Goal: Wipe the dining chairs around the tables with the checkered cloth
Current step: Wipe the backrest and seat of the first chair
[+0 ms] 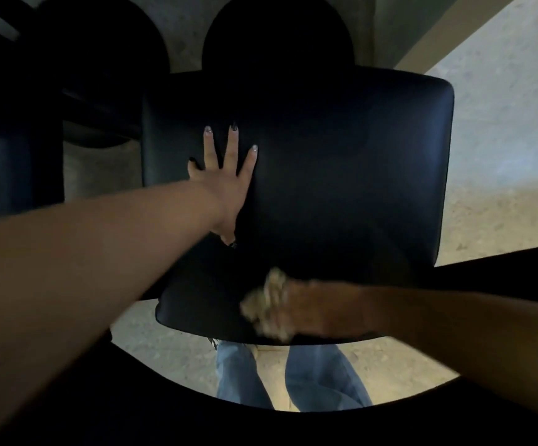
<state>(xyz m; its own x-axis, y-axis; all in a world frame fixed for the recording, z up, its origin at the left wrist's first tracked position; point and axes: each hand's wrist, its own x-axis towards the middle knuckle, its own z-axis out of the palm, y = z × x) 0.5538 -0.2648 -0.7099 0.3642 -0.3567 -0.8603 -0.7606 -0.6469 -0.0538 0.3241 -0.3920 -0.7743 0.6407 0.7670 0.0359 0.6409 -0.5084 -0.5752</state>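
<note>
2 hands [225, 175] [296, 309] worked 1 dark chair [341, 162]: left flat, bracing; right gripped blurred cloth [267, 300], best swept edge-to-edge.

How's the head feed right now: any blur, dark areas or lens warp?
Head view: the right hand and cloth are motion-blurred; the left hand is sharp, flat on the chair; the chair is underexposed, with little detail; the floor is brighter; wide-angle warp bends the edges.

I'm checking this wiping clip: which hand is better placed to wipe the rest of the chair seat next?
The right hand: it grips the cloth on the chair. The left hand lies flat with fingers spread, bracing the chair.
</note>
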